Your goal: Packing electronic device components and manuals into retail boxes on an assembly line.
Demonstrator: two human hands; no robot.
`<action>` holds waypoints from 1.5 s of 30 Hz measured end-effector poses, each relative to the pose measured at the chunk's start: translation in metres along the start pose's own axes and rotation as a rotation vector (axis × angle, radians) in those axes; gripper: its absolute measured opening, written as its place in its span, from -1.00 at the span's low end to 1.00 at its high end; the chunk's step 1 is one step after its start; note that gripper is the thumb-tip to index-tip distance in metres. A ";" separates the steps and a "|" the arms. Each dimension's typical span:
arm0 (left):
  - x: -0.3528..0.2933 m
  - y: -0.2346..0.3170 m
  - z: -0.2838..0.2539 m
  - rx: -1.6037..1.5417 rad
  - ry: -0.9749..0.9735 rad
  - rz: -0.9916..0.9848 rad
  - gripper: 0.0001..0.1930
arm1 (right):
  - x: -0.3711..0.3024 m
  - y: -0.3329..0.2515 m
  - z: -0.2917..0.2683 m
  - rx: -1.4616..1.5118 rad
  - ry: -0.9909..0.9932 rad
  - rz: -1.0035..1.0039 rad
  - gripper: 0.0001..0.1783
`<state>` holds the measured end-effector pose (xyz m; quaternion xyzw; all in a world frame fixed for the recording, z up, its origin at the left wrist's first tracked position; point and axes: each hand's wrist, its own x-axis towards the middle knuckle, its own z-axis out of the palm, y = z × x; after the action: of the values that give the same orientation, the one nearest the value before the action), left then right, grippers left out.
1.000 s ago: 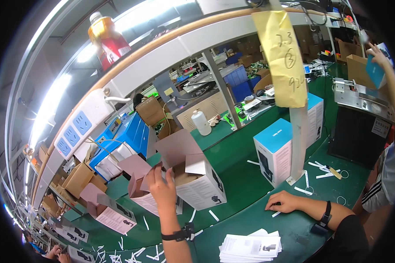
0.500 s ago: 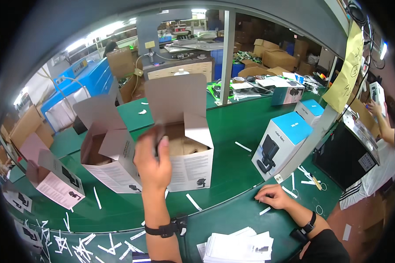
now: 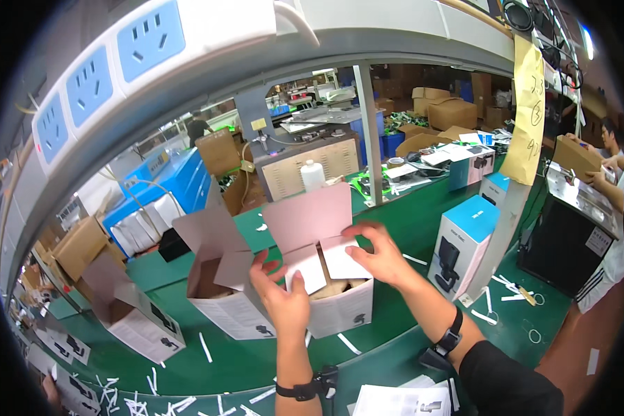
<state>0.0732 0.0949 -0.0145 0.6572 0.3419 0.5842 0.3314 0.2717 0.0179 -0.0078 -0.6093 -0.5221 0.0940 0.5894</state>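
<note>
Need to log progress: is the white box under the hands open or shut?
Open. The white box has its big lid flap standing up, while the left hand and right hand touch its small inner flaps.

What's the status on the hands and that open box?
Left hand and right hand both on the inner flaps of the open white box, folding them in. Main lid up. Second open box close at left, not blocking.
</note>
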 end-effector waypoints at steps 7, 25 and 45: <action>0.016 -0.035 -0.002 -0.265 -0.237 -0.012 0.02 | 0.001 0.005 0.019 0.707 0.090 0.290 -0.32; 0.005 -0.042 0.013 -0.345 -0.336 0.438 -0.20 | -0.008 0.016 -0.033 0.118 -0.304 -0.631 -0.31; -0.006 -0.016 0.041 -0.328 -0.167 0.279 -0.37 | -0.014 0.027 0.000 0.510 0.040 -0.433 -0.54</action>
<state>0.1124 0.0974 -0.0353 0.6815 0.1194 0.6156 0.3773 0.2800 0.0139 -0.0361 -0.3190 -0.5874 0.0820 0.7393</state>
